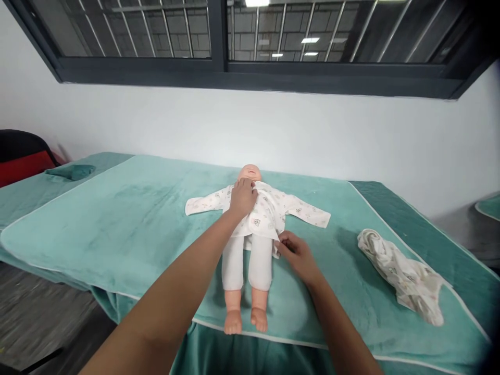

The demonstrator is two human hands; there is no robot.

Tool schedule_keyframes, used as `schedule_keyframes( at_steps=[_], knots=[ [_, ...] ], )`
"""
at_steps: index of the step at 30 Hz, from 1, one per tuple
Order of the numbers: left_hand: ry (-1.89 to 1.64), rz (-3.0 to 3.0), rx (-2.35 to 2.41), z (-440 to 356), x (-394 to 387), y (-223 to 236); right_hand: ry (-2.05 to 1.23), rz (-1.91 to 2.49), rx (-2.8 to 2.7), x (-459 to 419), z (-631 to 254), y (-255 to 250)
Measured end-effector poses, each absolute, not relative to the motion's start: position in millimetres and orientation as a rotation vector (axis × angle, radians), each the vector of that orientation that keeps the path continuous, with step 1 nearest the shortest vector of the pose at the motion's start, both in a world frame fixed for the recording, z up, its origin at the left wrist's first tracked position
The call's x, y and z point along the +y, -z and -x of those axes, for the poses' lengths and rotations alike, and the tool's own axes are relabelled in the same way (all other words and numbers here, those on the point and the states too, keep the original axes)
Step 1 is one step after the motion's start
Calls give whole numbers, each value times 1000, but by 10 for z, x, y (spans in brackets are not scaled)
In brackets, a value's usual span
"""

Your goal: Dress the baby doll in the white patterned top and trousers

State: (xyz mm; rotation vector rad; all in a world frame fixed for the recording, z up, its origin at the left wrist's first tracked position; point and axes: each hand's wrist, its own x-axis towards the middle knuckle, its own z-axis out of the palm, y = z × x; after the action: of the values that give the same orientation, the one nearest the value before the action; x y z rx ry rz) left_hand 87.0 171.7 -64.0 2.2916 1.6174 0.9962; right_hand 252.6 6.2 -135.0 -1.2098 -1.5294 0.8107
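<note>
A baby doll (250, 245) lies on its back on a teal towel (128, 219), head toward the wall, bare feet near the front edge. It wears a white printed shirt (273, 208) with sleeves spread out and white trousers. My left hand (242, 197) rests on the doll's chest near the collar, fingers curled on the shirt fabric. My right hand (295, 252) pinches the shirt's lower hem beside the doll's hip.
A crumpled white cloth (406, 276) lies on the towel to the right. The towel covers a bed against a white wall under a dark window. A small teal pillow (72, 171) and a red-and-black chair (21, 156) are at the far left.
</note>
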Motion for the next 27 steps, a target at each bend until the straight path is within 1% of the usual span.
schedule_keyframes(
  at_steps=[2, 5, 9, 12, 15, 18, 22, 25, 27],
  knots=[
    [-1016, -2293, 1606, -855, 1716, 647, -838, 1151, -1350, 73, -2557, 1350],
    [-1064, -2300, 1585, -817, 1657, 649, -744, 1176, -1184, 98, -2592, 1344],
    [-1108, -2335, 1530, -614, 1448, 713, -743, 1207, -1198, 116, -2590, 1340],
    [-1103, -2342, 1476, -266, 1210, 872, -758, 1214, -1208, 126, -2580, 1351],
    [-982, -2220, 1526, 139, 931, 1082, -750, 1236, -1202, 148, -2583, 1379],
    [-818, -2250, 1502, 394, 671, 1239, -711, 1259, -1143, 182, -2589, 1415],
    [-823, -2279, 1524, 411, 498, 1290, -658, 1304, -1008, 217, -2585, 1444],
    [-790, -2324, 1600, 362, 474, 1286, -630, 1322, -1011, 208, -2580, 1455],
    [-840, -2310, 1660, 364, 458, 1305, -635, 1324, -1028, 181, -2579, 1464]
  ],
)
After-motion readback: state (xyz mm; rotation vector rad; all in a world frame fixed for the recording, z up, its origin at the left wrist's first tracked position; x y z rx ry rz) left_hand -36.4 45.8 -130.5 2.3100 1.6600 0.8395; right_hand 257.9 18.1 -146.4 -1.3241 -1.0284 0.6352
